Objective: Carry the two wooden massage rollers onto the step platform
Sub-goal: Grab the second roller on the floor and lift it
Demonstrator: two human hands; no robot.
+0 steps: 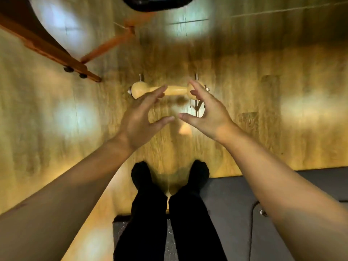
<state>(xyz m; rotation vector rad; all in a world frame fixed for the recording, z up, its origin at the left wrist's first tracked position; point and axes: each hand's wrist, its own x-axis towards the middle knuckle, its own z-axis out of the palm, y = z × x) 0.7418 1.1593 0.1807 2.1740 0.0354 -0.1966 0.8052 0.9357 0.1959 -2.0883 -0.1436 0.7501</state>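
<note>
A pale wooden massage roller (174,90) with rounded ends and metal pins lies crosswise on the wooden floor ahead of my feet. A second roller shows only in part behind my right hand, as a pale rounded piece (185,128) and a metal rod (197,108). My left hand (140,117) hovers over the roller's left half, fingers spread, holding nothing. My right hand (205,112) hovers over its right end, fingers spread and empty. The dark step platform (233,200) lies at the lower right, beside and under my legs.
A brown wooden frame leg (56,53) with black bolts slants across the upper left, with an orange brace (109,47) beside it. A dark rounded object (158,2) sits at the top edge. A dark cable (252,223) runs over the platform.
</note>
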